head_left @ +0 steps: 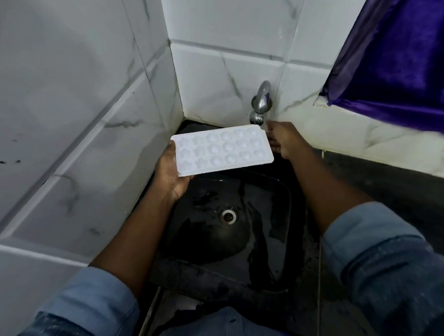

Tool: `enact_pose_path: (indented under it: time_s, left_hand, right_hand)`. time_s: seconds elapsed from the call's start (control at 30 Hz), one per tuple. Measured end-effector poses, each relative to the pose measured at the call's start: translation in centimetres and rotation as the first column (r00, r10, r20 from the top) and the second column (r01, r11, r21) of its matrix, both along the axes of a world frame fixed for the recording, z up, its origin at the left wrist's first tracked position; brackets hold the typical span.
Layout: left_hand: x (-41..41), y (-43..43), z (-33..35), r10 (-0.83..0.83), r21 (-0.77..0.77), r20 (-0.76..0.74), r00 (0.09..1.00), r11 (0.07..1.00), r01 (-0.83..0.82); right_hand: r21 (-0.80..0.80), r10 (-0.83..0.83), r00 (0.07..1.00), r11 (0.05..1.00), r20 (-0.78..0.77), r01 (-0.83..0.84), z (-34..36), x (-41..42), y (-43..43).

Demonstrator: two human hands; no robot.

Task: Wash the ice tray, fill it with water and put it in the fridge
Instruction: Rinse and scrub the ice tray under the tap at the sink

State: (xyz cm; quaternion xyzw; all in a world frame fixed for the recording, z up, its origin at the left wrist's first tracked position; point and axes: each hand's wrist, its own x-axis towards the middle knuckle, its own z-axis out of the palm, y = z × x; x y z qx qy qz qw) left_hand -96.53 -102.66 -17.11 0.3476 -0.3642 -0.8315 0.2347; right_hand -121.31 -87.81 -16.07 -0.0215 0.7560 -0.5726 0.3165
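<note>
**While the tray point(222, 151) hung over the sink point(278, 210), the right hand point(282, 140) was at the tap point(261, 102)**

As the person stood at a corner of pale marbled tiles point(76, 107), both hands were out over the black sink, set apart at opposite ends of the white tray. The left hand point(169, 175) held the tray's near short end. Its palm and fingers lay under the tray, and the thumb showed at the edge. The tray hung above the back of the sink, clear of the basin. Three rows of rounded cells faced the camera, and the far end lay just below the tap's spout.

The right hand was just past that far end, close beside the spout. Its fingers were bent, but the tray's corner and the blur hid them. Whether they gripped the tap, touched the tray or held nothing could not be told.

The metal tap came out of the back wall and curved down. Down in the basin, the round drain point(228, 216) sat near the middle, with wet streaks and patches shining round it. A dark surface point(396, 183) ran off to the right of the sink, along the foot of the tiled wall. Above it hung a purple cloth point(409, 57) with a glossy sheen. Both forearms were bare from the wrist, with blue sleeves point(391, 269) pushed back toward the elbows.
</note>
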Motion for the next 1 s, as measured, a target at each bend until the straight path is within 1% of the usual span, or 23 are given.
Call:
enact_pose_path:
  time_s: [0.17,0.23,0.33,0.43,0.57,0.63,1.0]
  left_hand:
    - [0.3,-0.2,0.1,0.025,0.017,0.011,1.0,1.0,-0.025]
    - [0.4,-0.3,-0.1,0.031,0.029,0.007,0.999,0.999,-0.032]
    - [0.5,-0.5,-0.4,0.036,0.044,-0.002,0.999,0.998,-0.036]
    - [0.4,-0.7,-0.7,0.035,0.054,-0.021,0.999,0.998,-0.034]
    - [0.1,-0.7,-0.8,0.038,0.052,-0.033,0.999,0.998,-0.036]
    - [-0.1,-0.6,-0.9,0.042,0.05,-0.031,0.999,0.998,-0.04]
    - [0.0,0.2,-0.9,0.07,0.077,-0.013,0.997,0.995,-0.068]
  right_hand:
    - [0.017,0.042,0.999,0.999,0.022,-0.043,0.7,-1.9,-3.0]
    - [-0.01,0.022,0.997,1.0,0.074,-0.022,0.7,-2.2,-3.7]
    - [-0.135,-0.056,0.974,0.987,0.22,0.087,0.5,-2.4,-4.6]
    - [-0.26,-0.13,0.925,0.937,0.356,0.232,0.0,-2.8,-5.1]
    - [-0.339,-0.16,0.9,0.888,0.405,0.31,-0.6,-3.4,-5.1]
    - [-0.344,-0.169,0.901,0.883,0.399,0.318,-0.8,-3.6,-5.2]
    - [-0.273,-0.223,0.943,0.917,0.249,0.289,-1.2,-4.2,-5.7]
